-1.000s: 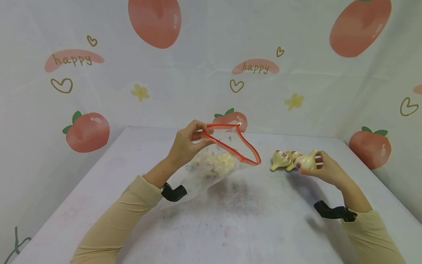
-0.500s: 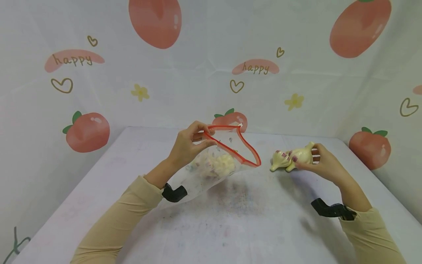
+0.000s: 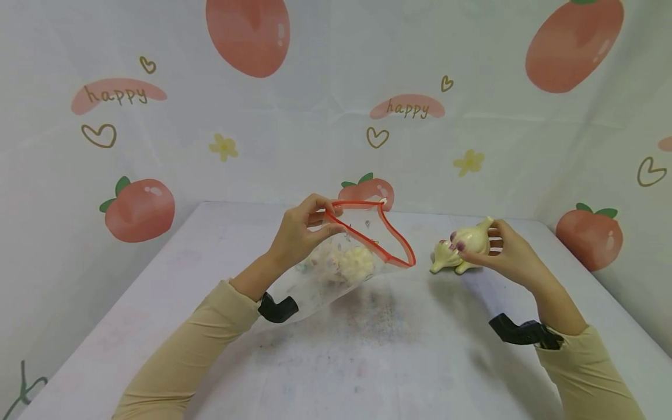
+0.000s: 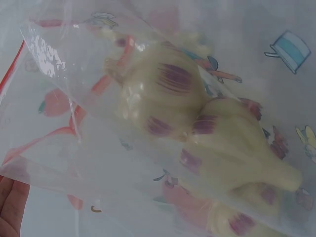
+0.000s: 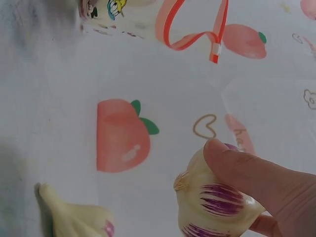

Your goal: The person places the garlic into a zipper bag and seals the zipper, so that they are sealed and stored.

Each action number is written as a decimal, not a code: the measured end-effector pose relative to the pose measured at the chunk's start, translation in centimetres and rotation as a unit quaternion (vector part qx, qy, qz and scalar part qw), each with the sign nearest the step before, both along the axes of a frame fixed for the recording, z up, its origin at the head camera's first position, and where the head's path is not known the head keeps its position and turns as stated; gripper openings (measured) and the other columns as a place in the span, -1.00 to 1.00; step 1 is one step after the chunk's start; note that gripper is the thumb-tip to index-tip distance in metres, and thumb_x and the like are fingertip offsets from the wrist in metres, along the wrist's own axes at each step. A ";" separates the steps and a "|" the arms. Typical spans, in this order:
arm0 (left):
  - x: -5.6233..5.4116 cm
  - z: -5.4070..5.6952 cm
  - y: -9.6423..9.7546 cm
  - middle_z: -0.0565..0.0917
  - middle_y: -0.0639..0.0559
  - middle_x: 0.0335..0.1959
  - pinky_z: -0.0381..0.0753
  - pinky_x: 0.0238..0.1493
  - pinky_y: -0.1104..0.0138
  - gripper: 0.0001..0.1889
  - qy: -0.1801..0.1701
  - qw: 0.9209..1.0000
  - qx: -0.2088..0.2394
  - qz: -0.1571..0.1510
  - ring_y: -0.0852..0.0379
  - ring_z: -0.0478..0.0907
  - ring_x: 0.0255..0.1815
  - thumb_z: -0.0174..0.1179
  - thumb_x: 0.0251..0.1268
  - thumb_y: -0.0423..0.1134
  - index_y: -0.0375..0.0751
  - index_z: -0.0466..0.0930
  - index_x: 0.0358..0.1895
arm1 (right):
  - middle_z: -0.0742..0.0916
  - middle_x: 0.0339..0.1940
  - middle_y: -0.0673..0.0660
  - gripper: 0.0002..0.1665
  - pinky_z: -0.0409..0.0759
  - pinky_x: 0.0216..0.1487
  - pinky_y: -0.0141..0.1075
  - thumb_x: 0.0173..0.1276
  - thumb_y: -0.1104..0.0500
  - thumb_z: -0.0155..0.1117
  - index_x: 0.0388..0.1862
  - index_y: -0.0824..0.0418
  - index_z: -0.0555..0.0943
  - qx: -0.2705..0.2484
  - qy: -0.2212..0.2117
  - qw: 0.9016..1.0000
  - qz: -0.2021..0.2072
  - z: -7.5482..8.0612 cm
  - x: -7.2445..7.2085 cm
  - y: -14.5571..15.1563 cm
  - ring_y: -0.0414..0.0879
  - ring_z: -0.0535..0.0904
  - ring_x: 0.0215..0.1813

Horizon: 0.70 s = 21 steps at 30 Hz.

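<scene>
My left hand (image 3: 301, 227) pinches the edge of a clear zip bag (image 3: 320, 291) by its red-trimmed mouth, which gapes toward the right. Several garlic bulbs (image 4: 163, 94) with purple streaks show through the plastic in the left wrist view. On the right, my right hand (image 3: 517, 256) grips another garlic bulb (image 5: 212, 197) between thumb and fingers, lifted above the table. Below and left of it, a garlic bulb (image 3: 445, 256) lies on the table, and part of a further one shows beside it, mostly hidden by the held bulb.
The white table (image 3: 315, 373) has faint dark smudges near its middle. Behind it hangs a white cloth (image 3: 315, 116) printed with fruit, hearts and the word "happy".
My right hand has lifted its garlic bulb up off the table and carried it leftward, over the other bulbs. My left hand and the bag have barely moved.
</scene>
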<state>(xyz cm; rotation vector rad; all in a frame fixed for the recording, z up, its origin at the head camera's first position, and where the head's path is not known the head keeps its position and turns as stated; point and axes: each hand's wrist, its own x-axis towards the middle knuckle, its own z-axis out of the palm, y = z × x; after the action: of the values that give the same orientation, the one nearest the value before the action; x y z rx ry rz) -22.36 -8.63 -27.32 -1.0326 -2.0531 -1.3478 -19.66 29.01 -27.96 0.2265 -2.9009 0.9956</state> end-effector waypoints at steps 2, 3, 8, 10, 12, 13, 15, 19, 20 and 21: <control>0.0 0.0 0.0 0.68 -0.29 -0.15 0.66 -0.01 0.29 -0.66 0.003 1.000 0.000 0.000 -0.11 0.68 -0.13 0.38 -0.06 -0.44 -0.38 0.41 -0.25 | 0.37 0.22 0.54 -0.09 0.52 0.09 0.19 0.20 -0.03 0.34 0.28 0.44 0.11 -0.004 0.009 1.000 0.003 0.2 0.0 -0.3 0.40 0.39 0.19; 0.0 0.0 0.0 0.68 -0.28 -0.16 0.66 -0.01 0.29 -0.66 0.004 1.000 -0.001 0.000 -0.11 0.68 -0.13 0.38 -0.06 -0.43 -0.38 0.41 -0.25 | 0.37 0.22 0.54 -0.10 0.52 0.10 0.20 0.20 -0.02 0.34 0.27 0.44 0.12 -0.007 0.014 1.000 0.005 0.3 0.1 -0.5 0.41 0.40 0.19; 0.0 0.0 0.1 0.69 -0.27 -0.18 0.66 -0.01 0.29 -0.66 0.009 1.000 -0.004 0.002 -0.09 0.69 -0.14 0.39 -0.07 -0.42 -0.38 0.41 -0.25 | 0.38 0.23 0.53 -0.09 0.52 0.10 0.20 0.20 -0.01 0.34 0.30 0.42 0.11 -0.010 0.026 1.000 0.012 0.8 0.2 -1.2 0.41 0.41 0.18; 0.0 0.0 0.1 0.69 -0.28 -0.18 0.67 -0.01 0.28 -0.66 0.009 1.000 -0.003 0.000 -0.11 0.68 -0.13 0.39 -0.07 -0.43 -0.38 0.41 -0.26 | 0.38 0.23 0.52 -0.09 0.54 0.09 0.18 0.20 -0.02 0.34 0.31 0.40 0.12 -0.010 0.029 0.999 0.014 0.9 0.2 -1.5 0.39 0.42 0.18; 0.0 0.0 0.1 0.69 -0.28 -0.19 0.66 -0.01 0.29 -0.66 0.008 1.000 -0.003 -0.001 -0.11 0.68 -0.13 0.39 -0.07 -0.43 -0.38 0.41 -0.26 | 0.40 0.22 0.51 -0.11 0.55 0.07 0.16 0.20 -0.02 0.35 0.29 0.39 0.14 -0.012 0.035 0.999 0.016 1.1 0.2 -1.8 0.37 0.44 0.17; 0.0 -0.1 0.2 0.69 -0.28 -0.19 0.66 -0.01 0.29 -0.66 0.007 1.000 -0.002 -0.001 -0.10 0.68 -0.14 0.39 -0.07 -0.43 -0.38 0.41 -0.26 | 0.41 0.22 0.50 -0.12 0.56 0.07 0.14 0.19 -0.02 0.35 0.28 0.39 0.15 -0.014 0.039 0.999 0.017 1.1 0.2 -2.0 0.36 0.44 0.16; 0.0 -0.1 0.2 0.69 -0.27 -0.20 0.66 0.00 0.30 -0.66 0.004 1.000 -0.002 -0.001 -0.09 0.69 -0.14 0.39 -0.07 -0.43 -0.38 0.41 -0.26 | 0.43 0.20 0.50 -0.14 0.58 0.05 0.11 0.18 0.00 0.37 0.26 0.38 0.17 -0.014 0.048 0.999 0.019 1.2 0.1 -2.3 0.36 0.46 0.14; 0.0 -0.1 0.2 0.69 -0.26 -0.21 0.66 0.00 0.30 -0.65 0.005 1.000 -0.004 0.003 -0.07 0.69 -0.14 0.39 -0.07 -0.43 -0.38 0.41 -0.26 | 0.43 0.20 0.49 -0.16 0.56 0.05 0.16 0.18 0.01 0.37 0.26 0.37 0.19 -0.020 0.058 0.998 0.022 1.4 0.2 -2.7 0.38 0.46 0.14; 0.0 -0.1 0.2 0.69 -0.26 -0.21 0.66 0.00 0.29 -0.65 0.007 1.000 -0.004 0.002 -0.08 0.69 -0.14 0.39 -0.08 -0.44 -0.38 0.41 -0.26 | 0.43 0.21 0.49 -0.16 0.55 0.06 0.18 0.18 0.01 0.37 0.27 0.36 0.19 -0.021 0.060 0.998 0.023 1.5 0.2 -2.8 0.40 0.46 0.14; 0.0 -0.1 0.2 0.69 -0.27 -0.21 0.66 -0.01 0.28 -0.65 0.008 1.000 -0.003 0.002 -0.09 0.69 -0.14 0.39 -0.08 -0.44 -0.38 0.41 -0.26 | 0.42 0.22 0.49 -0.16 0.54 0.07 0.20 0.18 0.01 0.37 0.27 0.36 0.18 -0.023 0.060 0.998 0.023 1.5 0.3 -3.0 0.41 0.45 0.15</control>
<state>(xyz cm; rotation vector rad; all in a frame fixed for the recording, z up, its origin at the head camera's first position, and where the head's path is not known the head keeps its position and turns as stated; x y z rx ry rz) -22.39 -8.42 -27.43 -1.0379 -2.0478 -1.3266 -19.40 26.05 -26.44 0.3397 -2.7733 1.0178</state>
